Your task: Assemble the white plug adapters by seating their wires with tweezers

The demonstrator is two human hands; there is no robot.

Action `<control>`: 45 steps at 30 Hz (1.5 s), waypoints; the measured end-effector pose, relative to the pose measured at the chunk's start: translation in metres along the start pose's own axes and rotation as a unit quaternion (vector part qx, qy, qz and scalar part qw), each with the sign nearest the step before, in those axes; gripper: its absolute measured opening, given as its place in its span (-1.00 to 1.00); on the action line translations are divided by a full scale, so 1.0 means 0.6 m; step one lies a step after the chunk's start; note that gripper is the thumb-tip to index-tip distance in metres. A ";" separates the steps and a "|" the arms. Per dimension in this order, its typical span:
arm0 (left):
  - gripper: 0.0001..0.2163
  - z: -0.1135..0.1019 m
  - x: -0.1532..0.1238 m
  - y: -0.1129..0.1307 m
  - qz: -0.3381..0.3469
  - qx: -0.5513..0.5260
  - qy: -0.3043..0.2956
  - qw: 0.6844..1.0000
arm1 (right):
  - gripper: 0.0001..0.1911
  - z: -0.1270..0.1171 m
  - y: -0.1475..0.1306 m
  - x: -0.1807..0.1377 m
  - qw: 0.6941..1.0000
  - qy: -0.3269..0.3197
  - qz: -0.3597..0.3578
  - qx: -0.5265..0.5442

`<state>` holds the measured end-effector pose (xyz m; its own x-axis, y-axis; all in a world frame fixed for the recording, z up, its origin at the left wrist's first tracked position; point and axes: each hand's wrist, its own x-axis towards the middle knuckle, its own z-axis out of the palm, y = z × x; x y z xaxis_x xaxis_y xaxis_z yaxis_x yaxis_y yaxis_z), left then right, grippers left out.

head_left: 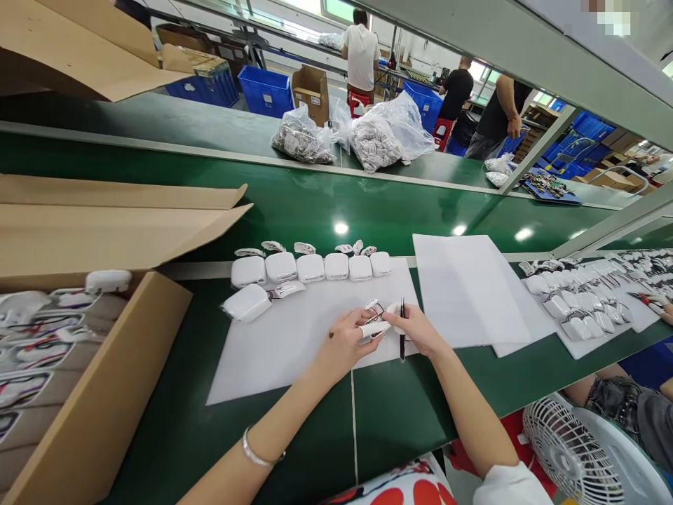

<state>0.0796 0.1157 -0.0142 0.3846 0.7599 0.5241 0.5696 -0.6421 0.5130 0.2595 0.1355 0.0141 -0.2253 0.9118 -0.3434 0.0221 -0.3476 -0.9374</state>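
Over a white foam sheet (273,358), my left hand (341,342) is closed on a white plastic casing (374,328) with thin red and black wires at its top. My right hand (420,331) grips a pair of dark tweezers (402,337), held upright, and its fingertips meet the right side of the casing. Fingers hide part of the casing. Beyond my hands stands a row of white rounded-square units (310,268), with small white pieces behind them. One more white unit (247,303) lies tilted in front of the row's left end.
An open cardboard box (141,365) at left holds layered white units with wires. White sheets (467,294) lie right of my hands; many white parts (583,301) sit farther right. Bags of parts (376,137) rest across the green conveyor belt (294,203). A fan (573,449) stands lower right.
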 end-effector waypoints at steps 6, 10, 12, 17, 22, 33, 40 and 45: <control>-0.90 0.003 0.000 0.003 -0.023 0.032 -0.033 0.999 | -0.60 0.003 -0.008 -0.001 0.998 0.056 0.007 -0.028; -0.85 0.002 0.000 -0.002 -0.003 0.028 -0.041 0.999 | -0.56 0.012 -0.004 0.006 0.994 0.098 0.044 -0.011; -0.85 0.003 0.000 -0.003 0.003 0.031 -0.044 0.999 | -0.56 0.017 -0.002 0.012 0.995 0.092 0.039 0.016; -0.83 0.007 -0.002 0.001 0.005 0.066 -0.042 0.997 | -0.55 0.009 -0.006 0.020 0.991 0.120 0.025 0.047; -0.83 0.015 -0.005 0.005 -0.016 0.087 -0.027 0.996 | -0.54 -0.011 -0.022 -0.002 0.979 0.175 -0.081 0.066; -0.86 0.020 -0.004 0.007 -0.015 0.090 -0.016 0.996 | -0.77 -0.023 -0.025 -0.046 0.866 0.136 -0.394 -0.277; -0.90 0.024 -0.003 0.006 0.007 0.110 0.018 0.994 | -0.81 -0.009 -0.015 -0.041 0.808 0.149 -0.460 -0.335; -0.88 0.021 -0.002 0.009 -0.003 0.098 0.005 0.995 | -0.82 0.001 -0.011 -0.039 0.766 0.181 -0.495 -0.368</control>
<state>0.0913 0.1124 -0.0205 0.3746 0.7620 0.5283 0.7035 -0.6047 0.3735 0.2639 0.1164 0.0285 -0.2046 0.6955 0.6888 0.5876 0.6501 -0.4819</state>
